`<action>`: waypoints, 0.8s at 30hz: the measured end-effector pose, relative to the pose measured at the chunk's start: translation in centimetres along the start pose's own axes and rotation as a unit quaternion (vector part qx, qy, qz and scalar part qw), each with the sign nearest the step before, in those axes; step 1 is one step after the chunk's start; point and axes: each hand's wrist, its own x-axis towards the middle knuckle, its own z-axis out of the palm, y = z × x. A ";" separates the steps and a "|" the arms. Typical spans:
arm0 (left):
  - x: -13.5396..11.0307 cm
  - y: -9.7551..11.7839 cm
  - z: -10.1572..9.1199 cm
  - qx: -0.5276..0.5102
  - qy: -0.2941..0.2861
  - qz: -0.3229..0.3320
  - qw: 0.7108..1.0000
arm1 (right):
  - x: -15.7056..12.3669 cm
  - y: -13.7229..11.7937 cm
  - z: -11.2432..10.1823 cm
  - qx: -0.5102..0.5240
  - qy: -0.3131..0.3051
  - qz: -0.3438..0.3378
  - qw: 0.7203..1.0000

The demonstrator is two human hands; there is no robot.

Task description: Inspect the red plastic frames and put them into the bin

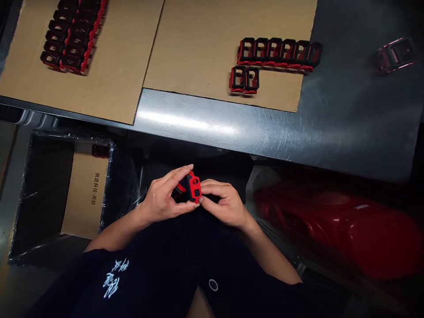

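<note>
Both hands are holding one red-and-black part (191, 187) over the lap, nearer than the surface's (232, 128) edge. The left hand (162, 201) is cupping it, with its fingers (175, 174) closing over the top and the thumb pressing beneath. The right hand's (225, 205) fingers (212, 190) are pinching the red face from the other side. The part is sitting between both sets of fingertips, touching each. It looks like a fitting or checking step on a single piece, and any further move is calling for a steady two-sided pinch. Well beyond the fingertips, rows (278, 52) of like parts are standing on cardboard (198, 44).
</note>
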 end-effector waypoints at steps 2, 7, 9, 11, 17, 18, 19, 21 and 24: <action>-0.1 0.0 0.0 0.007 -0.006 -0.003 1.000 | 0.0 0.0 -0.2 0.000 0.016 0.028 0.999; -0.2 0.2 0.0 0.029 -0.014 -0.017 0.999 | 0.1 0.1 -0.3 -0.013 0.087 0.092 0.992; -0.2 0.3 0.0 0.043 -0.021 -0.019 0.999 | 0.2 0.1 -0.1 0.006 0.102 0.109 0.989; -0.1 0.3 -0.1 0.061 -0.025 -0.012 0.998 | 0.2 -0.1 0.2 0.055 0.094 0.126 0.986; -0.2 0.2 0.2 0.103 -0.029 0.011 0.994 | 0.5 -0.8 1.2 0.082 0.079 0.154 0.981; -0.3 0.1 0.3 0.107 -0.026 0.016 0.994 | 0.6 -0.9 1.4 0.069 0.081 0.154 0.982; -0.3 -0.1 0.4 0.110 -0.023 0.023 0.993 | 0.7 -1.0 1.5 0.055 0.082 0.151 0.984; -0.5 -0.3 0.6 0.112 -0.012 0.043 0.993 | 0.8 -1.1 1.6 0.021 0.084 0.142 0.986; -0.5 -0.7 0.8 0.109 0.004 0.072 0.991 | 0.7 -1.0 1.6 -0.011 0.083 0.128 0.988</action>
